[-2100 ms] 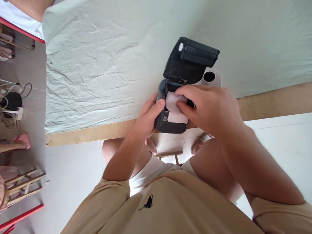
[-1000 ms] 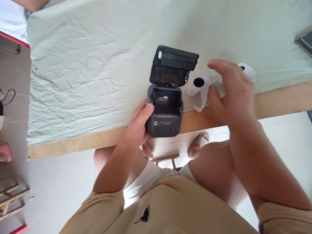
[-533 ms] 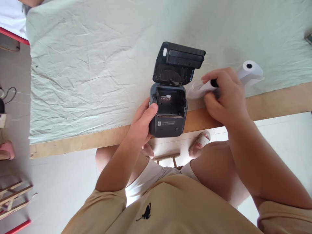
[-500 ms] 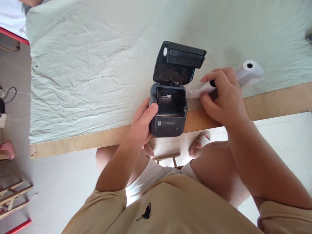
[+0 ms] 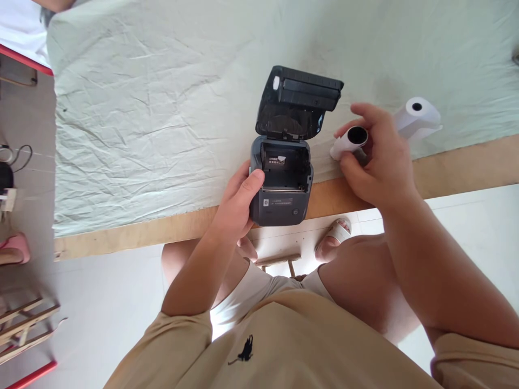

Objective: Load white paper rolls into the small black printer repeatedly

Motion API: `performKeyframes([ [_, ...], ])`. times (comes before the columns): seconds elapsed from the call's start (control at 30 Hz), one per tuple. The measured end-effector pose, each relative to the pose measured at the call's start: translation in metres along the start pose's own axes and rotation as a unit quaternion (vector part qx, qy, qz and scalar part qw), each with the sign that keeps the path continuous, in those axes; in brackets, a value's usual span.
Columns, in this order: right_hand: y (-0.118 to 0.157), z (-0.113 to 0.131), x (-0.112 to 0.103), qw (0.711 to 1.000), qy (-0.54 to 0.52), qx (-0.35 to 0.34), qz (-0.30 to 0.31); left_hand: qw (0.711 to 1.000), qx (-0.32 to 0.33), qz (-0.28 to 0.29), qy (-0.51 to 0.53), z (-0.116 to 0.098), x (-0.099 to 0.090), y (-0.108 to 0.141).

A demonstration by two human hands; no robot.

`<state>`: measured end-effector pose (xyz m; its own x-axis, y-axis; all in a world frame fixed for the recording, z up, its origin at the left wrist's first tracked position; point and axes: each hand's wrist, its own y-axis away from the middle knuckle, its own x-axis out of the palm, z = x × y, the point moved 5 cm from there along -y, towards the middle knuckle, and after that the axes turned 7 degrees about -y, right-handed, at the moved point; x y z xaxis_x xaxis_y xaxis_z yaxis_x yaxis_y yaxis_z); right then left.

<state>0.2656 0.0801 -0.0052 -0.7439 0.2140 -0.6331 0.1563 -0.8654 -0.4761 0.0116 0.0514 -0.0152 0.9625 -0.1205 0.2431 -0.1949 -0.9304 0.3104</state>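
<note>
A dark grey portable label printer [image 5: 279, 208] has its black lid [image 5: 298, 102] raised, baring the compartment inside, where no roll shows. My left hand [image 5: 239, 202] grips the printer by its left side, thumb over the rim. On the right, my right hand [image 5: 383, 148] pinches a small white paper roll [image 5: 344, 145] with a wide dark core, tilted so the core end faces up. Just behind that hand a larger white paper roll [image 5: 417, 114] stands on the cloth, its loose end sticking out; my fingers hide part of its lower side.
A pale green wrinkled cloth [image 5: 154, 108] covers the table, whose wooden edge [image 5: 133, 237] runs in front of me. Wooden stools [image 5: 28, 329] and a pink slipper [image 5: 16, 248] are on the floor at left. Part of another person's arm [image 5: 54, 4] shows at the upper left.
The small roll in my right hand has tipped more upright, so its dark core now shows fully. My left hand and the opened printer have barely moved.
</note>
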Motion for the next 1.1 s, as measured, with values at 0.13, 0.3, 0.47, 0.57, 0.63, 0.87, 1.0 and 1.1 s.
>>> performKeyframes([
  [0.13, 0.000, 0.004, -0.005, 0.999, 0.042, -0.007, -0.009, 1.000, 0.015, 0.002, -0.004, -0.001, 0.000, -0.001],
  [0.3, 0.001, 0.004, -0.002, 0.999, 0.027, -0.029, 0.016, 1.000, 0.010, -0.002, -0.021, -0.001, -0.001, 0.000],
  [0.47, 0.000, 0.001, -0.005, 0.999, 0.018, -0.026, -0.021, 1.000, 0.012, -0.004, -0.017, -0.002, -0.002, 0.000],
  [0.57, -0.001, 0.021, -0.013, 0.992, -0.048, -0.064, -0.098, 1.000, 0.020, -0.001, -0.015, -0.002, -0.001, -0.001],
  [0.63, -0.002, 0.042, -0.015, 0.984, -0.090, -0.078, -0.132, 1.000, 0.023, 0.002, -0.018, -0.003, 0.001, -0.002],
  [0.87, -0.011, 0.086, 0.019, 0.997, -0.041, -0.067, -0.002, 0.999, 0.021, -0.005, -0.042, -0.005, 0.003, 0.000],
  [1.0, -0.014, 0.083, 0.022, 0.990, -0.054, -0.126, -0.022, 0.999, 0.008, 0.019, -0.033, -0.004, 0.003, 0.003],
  [1.1, -0.015, 0.086, 0.019, 0.986, -0.041, -0.153, -0.052, 0.999, 0.014, 0.037, -0.020, -0.005, 0.006, 0.003],
])
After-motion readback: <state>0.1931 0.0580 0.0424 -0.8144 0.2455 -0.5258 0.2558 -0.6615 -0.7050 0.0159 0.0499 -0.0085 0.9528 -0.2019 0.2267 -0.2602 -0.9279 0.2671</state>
